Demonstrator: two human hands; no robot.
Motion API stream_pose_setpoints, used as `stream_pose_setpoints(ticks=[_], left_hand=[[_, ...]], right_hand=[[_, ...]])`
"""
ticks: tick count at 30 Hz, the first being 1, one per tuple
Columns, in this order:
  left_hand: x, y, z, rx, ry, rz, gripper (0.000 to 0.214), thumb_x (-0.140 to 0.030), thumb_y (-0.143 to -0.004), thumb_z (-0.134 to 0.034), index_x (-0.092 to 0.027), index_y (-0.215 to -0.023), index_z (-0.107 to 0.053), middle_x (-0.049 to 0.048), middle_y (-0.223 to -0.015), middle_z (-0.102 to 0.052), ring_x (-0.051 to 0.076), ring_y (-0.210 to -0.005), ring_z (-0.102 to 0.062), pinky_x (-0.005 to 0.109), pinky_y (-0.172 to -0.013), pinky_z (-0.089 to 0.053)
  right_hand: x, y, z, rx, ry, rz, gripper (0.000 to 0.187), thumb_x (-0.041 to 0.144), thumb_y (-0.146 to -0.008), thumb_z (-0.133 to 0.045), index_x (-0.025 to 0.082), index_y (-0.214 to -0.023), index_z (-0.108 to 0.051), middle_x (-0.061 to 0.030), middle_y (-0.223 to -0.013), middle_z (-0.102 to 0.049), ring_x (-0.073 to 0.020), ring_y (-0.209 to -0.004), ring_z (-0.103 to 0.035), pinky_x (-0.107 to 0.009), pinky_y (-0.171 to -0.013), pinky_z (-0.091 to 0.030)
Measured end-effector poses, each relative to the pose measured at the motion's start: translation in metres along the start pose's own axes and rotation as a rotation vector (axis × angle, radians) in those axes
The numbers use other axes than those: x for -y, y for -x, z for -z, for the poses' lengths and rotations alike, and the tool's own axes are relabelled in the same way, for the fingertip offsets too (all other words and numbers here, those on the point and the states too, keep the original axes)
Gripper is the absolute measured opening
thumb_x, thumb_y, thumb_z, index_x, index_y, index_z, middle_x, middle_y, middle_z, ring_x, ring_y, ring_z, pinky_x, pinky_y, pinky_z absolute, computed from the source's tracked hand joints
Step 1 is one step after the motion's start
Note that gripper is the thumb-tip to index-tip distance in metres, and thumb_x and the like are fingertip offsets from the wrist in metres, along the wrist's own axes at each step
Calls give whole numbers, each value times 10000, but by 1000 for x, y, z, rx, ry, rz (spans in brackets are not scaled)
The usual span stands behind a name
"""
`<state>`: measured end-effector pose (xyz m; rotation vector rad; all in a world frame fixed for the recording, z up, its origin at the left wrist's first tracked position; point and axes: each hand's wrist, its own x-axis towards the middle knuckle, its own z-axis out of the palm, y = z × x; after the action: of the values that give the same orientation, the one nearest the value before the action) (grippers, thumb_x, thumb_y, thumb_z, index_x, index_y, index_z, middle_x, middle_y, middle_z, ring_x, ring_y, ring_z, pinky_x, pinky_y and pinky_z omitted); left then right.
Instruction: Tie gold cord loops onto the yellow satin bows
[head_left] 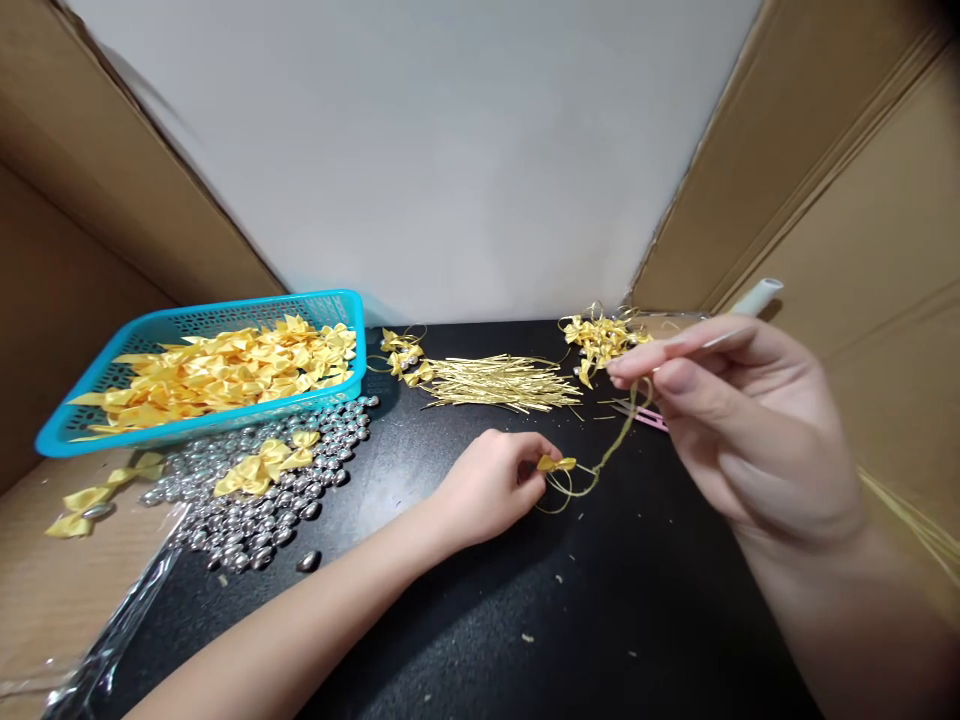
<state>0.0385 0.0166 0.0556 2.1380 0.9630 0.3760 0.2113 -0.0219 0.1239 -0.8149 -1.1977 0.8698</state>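
My left hand (499,485) is closed low over the black table, pinching a small yellow ribbon bow (556,464). From the bow, a thin gold cord (619,440) loops and runs up, partly twisted, to my right hand (739,420). Thumb and fingers of my right hand are pinched on the cord's upper end, nearer the camera. A pale, pen-like stick (757,297) juts out behind that hand; whether the hand grips it is hidden. Past the left hand lies a bundle of cut gold cords (499,383).
A blue basket (361,345) of yellow bows stands at left, with silver beads (262,515) and loose bows (266,467) before it. Corded bows lie in a left group (401,352) and a right pile (596,338). Pink-handled scissors (651,420) are partly hidden. Cardboard walls (840,160) flank the table.
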Motion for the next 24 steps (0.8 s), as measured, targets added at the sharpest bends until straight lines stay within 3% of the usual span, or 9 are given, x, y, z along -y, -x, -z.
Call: stream_pose_setpoints(ticks=[6, 10, 15, 18, 20, 24], left_hand=[[9, -1, -21, 60, 268, 23, 248, -75, -804, -514, -131, -965, -695, 72, -948, -762, 187, -831, -713, 288, -757, -542], [12, -3, -22, 24, 328, 29, 216, -115, -828, -539, -126, -981, -691, 72, -911, -759, 172, -763, -698, 281, -704, -543], [14, -7, 4, -106, 214, 9, 230, -187, -859, -543, -132, -1023, -694, 60, -862, -747, 161, -699, -649, 256, -616, -497], [23, -10, 27, -316, -19, 37, 267, -160, -817, -552, -153, -1038, -702, 51, -847, -741, 158, -673, -635, 278, -661, -494], [31, -12, 40, -452, -99, 61, 311, -130, -784, -543, -153, -1053, -699, 65, -927, -747, 168, -721, -656, 275, -674, -493], [39, -12, 54, -526, -30, 57, 301, -139, -815, -503, -158, -1045, -695, 62, -976, -754, 181, -830, -682, 259, -691, -504]], right_hand=[[-7, 4, -5, 30, -2, -34, 108, 284, -751, -793, 300, -778, -690, 60, -787, -760, -165, -786, -743, -337, -789, -624], [-13, 7, -9, 53, 25, -55, 107, 316, -754, -788, 281, -772, -689, 46, -777, -760, -163, -759, -746, -319, -748, -629], [-15, 0, -4, 108, 6, -128, 108, 242, -718, -812, 257, -760, -714, 39, -750, -757, -152, -721, -739, -281, -689, -623], [-6, -3, 5, 156, 1, -105, 111, 229, -713, -818, 273, -769, -733, 42, -714, -746, -147, -666, -725, -275, -649, -613], [3, -3, 12, 252, 17, -85, 100, 235, -733, -806, 287, -786, -741, 36, -688, -738, -160, -647, -717, -300, -628, -611], [15, 2, 20, 472, 53, -78, 156, 170, -761, -779, 304, -833, -745, 24, -709, -746, -168, -656, -708, -331, -638, -604]])
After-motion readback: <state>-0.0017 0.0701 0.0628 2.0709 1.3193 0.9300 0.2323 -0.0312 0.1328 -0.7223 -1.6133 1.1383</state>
